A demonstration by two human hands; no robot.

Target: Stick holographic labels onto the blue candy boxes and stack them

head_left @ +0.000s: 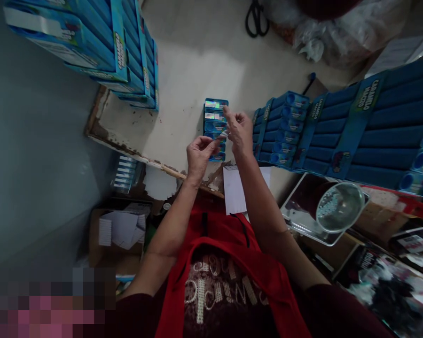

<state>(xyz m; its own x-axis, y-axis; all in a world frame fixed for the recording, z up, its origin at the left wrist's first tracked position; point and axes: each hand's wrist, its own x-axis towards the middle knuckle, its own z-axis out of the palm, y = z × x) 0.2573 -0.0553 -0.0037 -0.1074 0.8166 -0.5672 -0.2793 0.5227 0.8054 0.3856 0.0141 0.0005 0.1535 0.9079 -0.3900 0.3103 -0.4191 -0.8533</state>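
Observation:
Over a short row of small blue boxes (215, 126), my two hands are close together. Silvery, rainbow-shiny stickers (211, 104) lie on the ends of the two farthest boxes. A small pale strip (223, 134) spans the gap between my fingertips. My left hand (199, 154) pinches its near end, in front of the nearer boxes. The fingers of my right hand (241, 131) are bent and closed at its other end, beside the row. My hands hide part of the boxes' right side.
Blue boxes stand banded in stacks at the left (127, 56) and right (338, 126). Black-handled scissors (257, 19) lie at the far side near plastic bags (324, 37). White paper (234, 188) overhangs the chipped table edge (141, 157). A clear bowl (340, 207) sits at the right.

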